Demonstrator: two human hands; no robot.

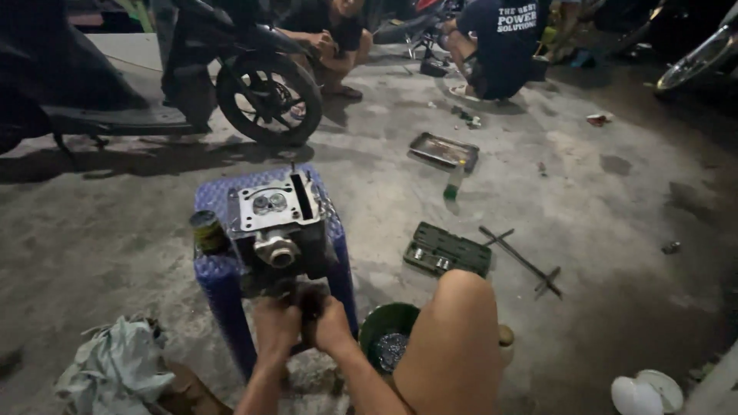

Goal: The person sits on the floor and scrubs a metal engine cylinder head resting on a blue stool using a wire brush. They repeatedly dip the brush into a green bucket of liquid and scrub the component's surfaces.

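Looking down from my head camera, I have a metal engine cylinder head (pixel 278 227) sitting on a blue plastic stool (pixel 221 278) in front of me, its flat top face with two round valves turned up and a round port facing me. My left hand (pixel 275 324) and right hand (pixel 330 323) are both pressed together at the lower front edge of the cylinder head, just below that port. The fingers of both curl inward around something small and dark between them, but I cannot tell what it is, nor how tightly either hand is closed, because it is dim and blurred there. A small round tin (pixel 207 231) stands on the stool just left of the cylinder head.

My bare knee (pixel 455 338) rises at the right, and beside it on the concrete floor (pixel 600 230) is a green bowl (pixel 377 321) with wet, shiny bits in it. Beyond the knee lies an open green socket set case (pixel 447 250), and near that a long cross-shaped wrench (pixel 523 261). Farther off are a flat metal tray (pixel 443 149) and a green bottle (pixel 453 183) just beside it. A crumpled pale rag (pixel 115 367) lies at lower left, and a white dish (pixel 647 392) at lower right.

At the back, a motorcycle (pixel 231 69) stands with its wheel toward me, and two other people (pixel 500 46) squat on the floor well apart from me.
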